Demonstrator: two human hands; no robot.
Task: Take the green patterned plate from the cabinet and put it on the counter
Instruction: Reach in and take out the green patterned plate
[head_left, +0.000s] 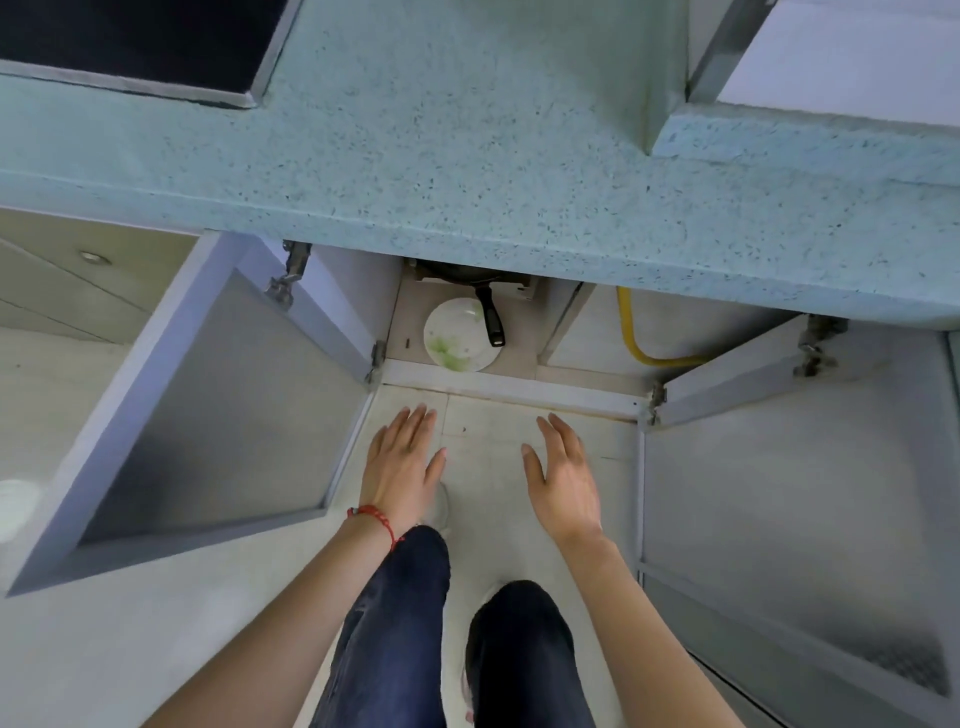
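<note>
1. The left hand (402, 462) reaches forward and down from a bare forearm, palm down, fingers straight and close together, thumb spread out to the right. It is fully open and holds nothing. A thin red braided cord bracelet (373, 518) circles its wrist.
2. The right hand (563, 480) is stretched out the same way on a bare forearm, palm turned down and slightly inward, fingers extended and a little fanned, thumb pointing left toward the other hand. It too is open and empty.
3. Both hands hang over the pale tiled floor (488, 431), well apart from each other, just short of the white sill of the open cabinet (511, 384). Neither touches the cabinet or anything in it.
4. The round white plate with a green leafy pattern (462, 335) lies flat on the cabinet floor, near the front edge, beyond and between the two hands.
5. A black frying pan with a long black handle (488, 317) sits behind the plate; its handle reaches forward along the plate's right rim, and whether it touches the plate I cannot tell.
6. A yellow hose (631, 332) curves through the cabinet's right section.
7. The grey left cabinet door (208, 410) and the grey right cabinet door (789, 467) both stand swung wide open.
8. The speckled pale-green stone tabletop (467, 171) runs above the cabinet, with a dark glass hob (140, 41) set into it at the upper left.
9. Two legs in dark blue jeans (395, 623) show at the bottom, between the forearms.
</note>
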